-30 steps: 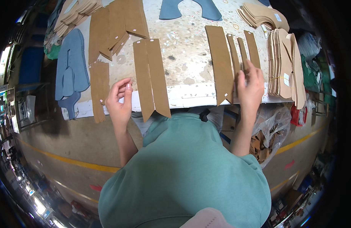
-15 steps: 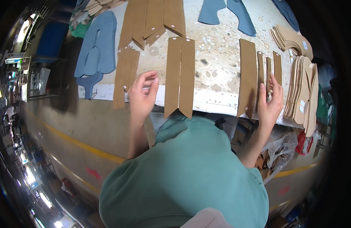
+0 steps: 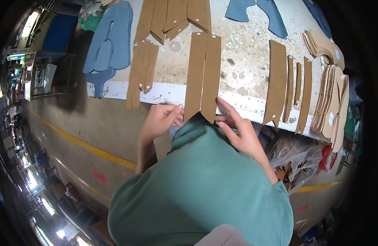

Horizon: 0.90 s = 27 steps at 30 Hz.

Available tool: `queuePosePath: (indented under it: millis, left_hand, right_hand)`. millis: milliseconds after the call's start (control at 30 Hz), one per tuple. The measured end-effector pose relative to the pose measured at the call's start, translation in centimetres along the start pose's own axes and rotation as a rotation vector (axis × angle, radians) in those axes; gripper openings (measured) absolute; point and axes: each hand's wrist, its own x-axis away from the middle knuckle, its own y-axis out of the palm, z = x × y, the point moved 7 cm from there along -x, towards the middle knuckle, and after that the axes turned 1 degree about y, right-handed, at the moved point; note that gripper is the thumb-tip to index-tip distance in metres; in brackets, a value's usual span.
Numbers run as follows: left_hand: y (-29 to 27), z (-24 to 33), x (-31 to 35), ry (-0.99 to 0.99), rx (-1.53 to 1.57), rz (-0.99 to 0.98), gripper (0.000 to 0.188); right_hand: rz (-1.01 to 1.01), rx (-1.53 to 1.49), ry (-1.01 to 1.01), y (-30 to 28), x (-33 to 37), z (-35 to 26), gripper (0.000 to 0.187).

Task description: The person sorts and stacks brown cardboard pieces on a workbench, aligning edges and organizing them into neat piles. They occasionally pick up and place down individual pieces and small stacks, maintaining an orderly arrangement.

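Observation:
Two long brown strips lie side by side, the left strip and the right strip, with slanted near ends jutting past the table edge. My left hand is beside the left strip's near end, thumb and fingers pinched together at its edge; whether anything is between them cannot be made out. By the right strip's near end is my right hand, its fingers apart. The index finger reaches up along the strip's edge, while other fingertips are partly hidden near its corner.
Brown strip stacks lie farther back, shorter strips to the left. Rightward are a wide strip, narrow strips and tan stacked pieces. Blue pieces sit left. A plastic bag of scraps hangs below the white table.
My right hand has moved left from the narrow strips to the middle pair. My left hand has come nearer to me and in toward the pair, uncovering the shorter left strips. The view has shifted slightly.

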Motion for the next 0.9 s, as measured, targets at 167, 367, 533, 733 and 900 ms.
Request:
queuePosePath:
  millis: [167,367,533,733,900]
  left_hand:
    - [-0.5,0.8,-0.8,0.079,0.067,0.060,0.028]
    - [0.3,4.0,-2.5,0.372,0.193,0.220,0.043]
    - [2.1,4.6,-2.9,0.387,0.057,0.122,0.052]
    - [5.5,5.3,-3.0,0.396,0.078,0.044,0.051]
    - [6.7,5.6,-2.1,0.325,0.015,-0.069,0.050]
  right_hand:
    - [0.025,-0.013,-0.033,-0.2,-1.3,-0.5,0.057]
    - [0.173,0.090,-0.187,-0.8,-4.7,-2.2,0.057]
    - [0.176,0.102,-0.182,-2.0,-4.8,-1.9,0.058]
    - [0.288,0.149,-0.090,-5.1,-1.5,-1.0,0.055]
    - [0.299,0.145,-0.045,-6.6,0.3,-0.3,0.054]
